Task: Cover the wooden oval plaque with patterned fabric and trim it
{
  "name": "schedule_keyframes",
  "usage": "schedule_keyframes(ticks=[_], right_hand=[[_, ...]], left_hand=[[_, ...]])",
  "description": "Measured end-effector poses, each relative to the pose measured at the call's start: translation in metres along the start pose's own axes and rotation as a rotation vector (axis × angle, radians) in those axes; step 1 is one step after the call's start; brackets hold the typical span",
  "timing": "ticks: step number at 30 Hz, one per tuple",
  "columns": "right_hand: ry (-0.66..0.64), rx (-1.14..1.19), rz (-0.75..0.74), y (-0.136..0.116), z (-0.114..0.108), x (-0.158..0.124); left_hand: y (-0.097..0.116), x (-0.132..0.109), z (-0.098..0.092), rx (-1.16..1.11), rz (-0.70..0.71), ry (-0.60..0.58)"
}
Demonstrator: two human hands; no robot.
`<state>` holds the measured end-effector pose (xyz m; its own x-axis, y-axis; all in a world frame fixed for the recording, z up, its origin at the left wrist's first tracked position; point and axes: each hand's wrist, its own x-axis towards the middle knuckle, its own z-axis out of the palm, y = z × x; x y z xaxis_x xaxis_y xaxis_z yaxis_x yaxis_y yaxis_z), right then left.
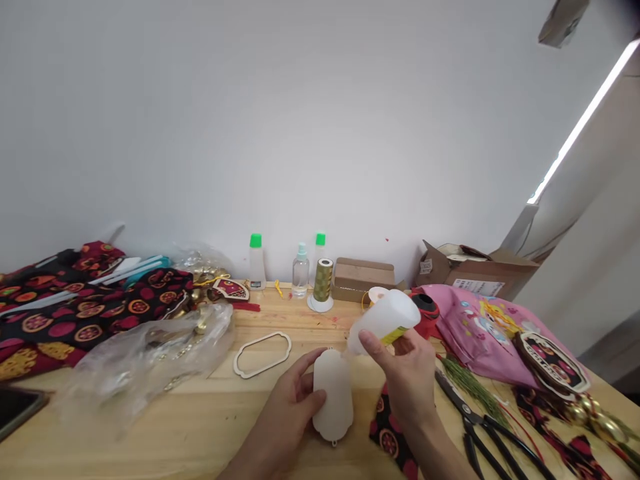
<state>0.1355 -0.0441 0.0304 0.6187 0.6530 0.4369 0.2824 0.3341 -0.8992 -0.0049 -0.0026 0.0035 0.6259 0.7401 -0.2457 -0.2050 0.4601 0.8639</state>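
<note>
My left hand (295,400) is closed on the left side of a pale oval panel (333,397) with wavy ends and a small loop at its lower end. In my right hand (413,373) is a white plastic squeeze bottle (387,317), tilted so its lower-left end points toward the panel's upper right edge. Whether the bottle's tip touches the panel I cannot tell. A thin pale frame (263,335) of similar outline lies flat to the left. Dark patterned fabric (390,437) lies under my right wrist.
Scissors (470,417) and green tassel threads (465,380) lie right, beside a pink bag (475,327). At the back stand a green-capped bottle (257,263), a spray bottle (301,272), a thread spool (323,281) and a cardboard box (363,279). Patterned cloth (100,307) and clear plastic (150,360) lie left.
</note>
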Motion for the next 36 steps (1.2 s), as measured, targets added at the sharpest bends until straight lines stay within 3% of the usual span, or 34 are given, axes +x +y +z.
schedule_keyframes(ticks=[6,18,36], right_hand=[[-0.003,-0.021,-0.064,-0.0036,0.0012,-0.0025],[0.014,-0.005,-0.068,0.0000,0.0004,-0.0024],[0.002,-0.042,-0.118,0.0011,0.0010,-0.0043]], left_hand=[[-0.0001,-0.0049,0.0034,0.066,-0.019,-0.057],[-0.0014,-0.0079,0.0042,0.012,-0.048,0.006],[-0.0009,-0.0070,0.0039,-0.014,-0.016,-0.027]])
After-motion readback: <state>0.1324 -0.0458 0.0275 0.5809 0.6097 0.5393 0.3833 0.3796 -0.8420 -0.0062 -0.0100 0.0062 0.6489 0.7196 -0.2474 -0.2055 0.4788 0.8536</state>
